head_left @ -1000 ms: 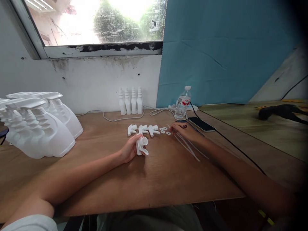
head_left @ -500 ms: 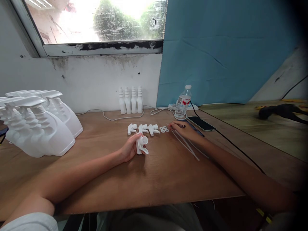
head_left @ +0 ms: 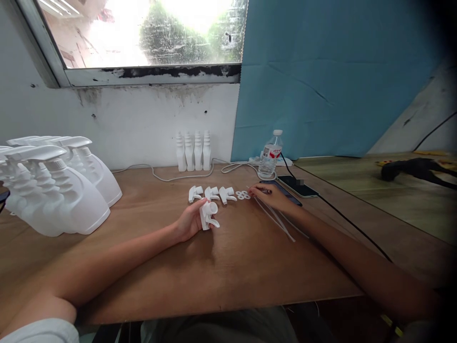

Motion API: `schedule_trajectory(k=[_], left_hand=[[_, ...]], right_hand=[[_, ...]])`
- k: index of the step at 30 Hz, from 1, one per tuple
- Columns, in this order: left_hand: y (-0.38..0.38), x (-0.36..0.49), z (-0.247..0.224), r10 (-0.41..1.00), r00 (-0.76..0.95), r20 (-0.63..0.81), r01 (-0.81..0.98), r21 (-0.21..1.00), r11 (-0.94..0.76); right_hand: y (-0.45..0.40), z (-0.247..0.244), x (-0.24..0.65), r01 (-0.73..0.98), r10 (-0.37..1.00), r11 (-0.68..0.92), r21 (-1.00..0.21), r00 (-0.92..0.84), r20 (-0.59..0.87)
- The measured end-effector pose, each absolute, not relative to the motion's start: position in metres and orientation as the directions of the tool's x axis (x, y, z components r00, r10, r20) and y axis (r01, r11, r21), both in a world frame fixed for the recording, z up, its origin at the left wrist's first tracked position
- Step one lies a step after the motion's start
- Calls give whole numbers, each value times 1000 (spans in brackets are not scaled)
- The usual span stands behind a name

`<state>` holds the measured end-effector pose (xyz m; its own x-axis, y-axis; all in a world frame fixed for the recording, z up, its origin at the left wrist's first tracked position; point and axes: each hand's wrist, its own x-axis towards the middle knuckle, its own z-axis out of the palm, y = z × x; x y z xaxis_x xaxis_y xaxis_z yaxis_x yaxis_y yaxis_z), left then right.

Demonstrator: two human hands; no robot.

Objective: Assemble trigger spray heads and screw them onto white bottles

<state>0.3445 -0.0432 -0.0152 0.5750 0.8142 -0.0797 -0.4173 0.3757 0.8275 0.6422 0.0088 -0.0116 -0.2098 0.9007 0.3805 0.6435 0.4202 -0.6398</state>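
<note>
A white spray trigger head (head_left: 208, 213) is held in my left hand (head_left: 190, 221), its round collar facing up and toward the right. My right hand (head_left: 263, 194) is closed at the near ends of thin clear tubes (head_left: 276, 219) lying on the table, beside several small white rings (head_left: 243, 195); what its fingertips hold is too small to make out. Three more white trigger heads (head_left: 211, 193) lie in a row behind my left hand.
Large white spray bottles (head_left: 71, 190) stand at the left. Several slim white bottles (head_left: 193, 152) stand by the wall. A water bottle (head_left: 270, 155), a phone (head_left: 297, 186) and cables are behind my right hand. The wooden table's (head_left: 228, 305) front edge is nearest me.
The view has shifted slightly. Both hands keep nearly the same places, the left still with the trigger head and the right still beside the rings.
</note>
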Motion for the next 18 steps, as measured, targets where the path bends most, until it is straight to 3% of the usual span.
schedule_trajectory(k=[2, 4, 8, 13, 18], left_hand=[[-34, 337, -4, 778, 627, -34, -425, 822, 379], [-20, 325, 9, 798, 601, 41, -428, 859, 279], [21, 293, 20, 936, 329, 124, -254, 966, -39], [64, 253, -1, 987, 119, 109, -42, 994, -105], [76, 246, -25, 988, 80, 136, 260, 954, -152]], right_hand=[[9, -11, 643, 639, 898, 424, -642, -206, 388], [7, -9, 644, 637, 899, 419, -647, -189, 396], [1, -2, 642, 620, 904, 397, -677, -136, 406], [-2, 2, 641, 621, 913, 367, -693, -96, 397], [-6, 7, 639, 646, 911, 366, -670, -103, 399]])
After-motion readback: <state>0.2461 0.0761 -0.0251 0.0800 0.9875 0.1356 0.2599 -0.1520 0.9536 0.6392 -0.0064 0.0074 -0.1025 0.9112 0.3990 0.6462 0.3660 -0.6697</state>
